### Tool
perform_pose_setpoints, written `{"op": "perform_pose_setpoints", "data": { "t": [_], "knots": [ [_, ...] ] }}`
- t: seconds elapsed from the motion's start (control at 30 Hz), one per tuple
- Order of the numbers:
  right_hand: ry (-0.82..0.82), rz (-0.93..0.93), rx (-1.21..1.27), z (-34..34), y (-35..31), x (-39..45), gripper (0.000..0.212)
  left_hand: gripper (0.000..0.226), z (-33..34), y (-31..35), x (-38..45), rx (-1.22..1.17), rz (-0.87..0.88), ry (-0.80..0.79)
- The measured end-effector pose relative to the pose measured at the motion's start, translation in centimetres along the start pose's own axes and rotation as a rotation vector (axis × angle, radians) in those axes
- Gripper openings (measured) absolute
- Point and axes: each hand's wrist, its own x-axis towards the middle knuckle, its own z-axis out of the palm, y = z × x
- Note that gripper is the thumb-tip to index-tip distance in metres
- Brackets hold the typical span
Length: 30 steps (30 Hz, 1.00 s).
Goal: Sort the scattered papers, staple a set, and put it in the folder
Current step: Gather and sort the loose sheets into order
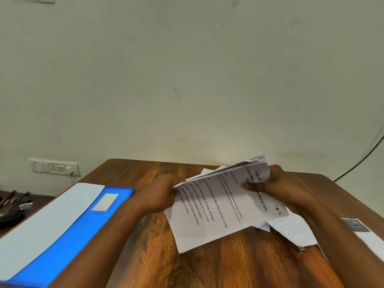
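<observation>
White printed paper stack (220, 204) pinched at opposite edges by left hand (160, 194) and right hand (276, 183), lifted off brown wooden desk (145, 256), probably for squaring up. Loose sheets (295, 231) beneath. Blue plastic folder (68, 231) lies left, closed. Small metal item (302, 250), possibly the stapler. Plain wall behind.

Bare wood of the tabletop (145, 256) lies open between the blue folder (68, 231) on the left and the sheaf of printed papers (218, 204) at centre, crossed only by the left forearm. The far edge behind both hands is clear up to the wall. On the right, loose sheets (295, 231) and another printed page (365, 233) cover the surface.
</observation>
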Motion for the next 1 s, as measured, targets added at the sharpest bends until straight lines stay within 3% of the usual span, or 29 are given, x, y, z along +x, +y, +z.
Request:
{"op": "perform_pose_setpoints", "data": {
  "t": [0.13,0.27,0.33,0.43,0.53,0.63,0.67,0.73,0.8,0.87,0.93,1.0],
  "knots": [
    [0.115,0.066,0.130,1.2,2.5,0.0,0.036,0.018,0.3,-2.0,-0.7,-0.141,-0.135,0.218],
    [0.152,0.055,0.335,1.8,4.1,-0.6,0.048,0.029,2.1,-2.4,-2.0,-0.682,-0.313,0.471],
    [0.146,0.055,0.426,2.4,5.0,-0.8,0.064,0.036,3.2,-2.6,-2.6,-0.929,-0.358,0.469],
    [0.122,0.073,0.518,3.6,6.3,-1.0,0.061,0.038,5.1,-2.1,-3.2,-1.139,-0.437,0.400],
    [0.108,0.095,0.628,5.7,7.0,-1.7,0.061,0.024,6.9,-1.3,-3.9,-1.088,-0.489,0.352],
    [0.247,0.177,0.533,7.2,9.6,-2.0,0.078,0.013,8.0,-1.2,-4.2,-1.080,-0.476,0.365],
    [0.243,0.219,0.530,7.3,11.1,-2.1,0.072,0.017,8.1,-1.1,-4.2,-1.029,-0.501,0.365],
    [0.247,0.248,0.578,7.0,13.4,-1.6,0.034,0.029,8.1,-1.0,-4.1,-0.951,-0.521,0.357],
    [0.237,0.238,0.508,6.4,12.8,-1.3,0.032,0.029,7.6,-1.4,-3.9,-0.954,-0.531,0.367],
    [0.292,0.186,0.480,6.1,10.6,-1.1,0.012,0.024,7.5,-2.0,-3.2,-0.921,-0.520,0.363],
    [0.265,0.136,0.482,6.2,9.3,-1.2,0.028,0.013,7.2,-1.6,-2.6,-0.881,-0.465,0.347],
    [0.232,0.161,0.505,6.7,9.6,-1.6,0.045,0.019,7.7,-1.5,-2.4,-0.849,-0.421,0.422]
  ]
}}
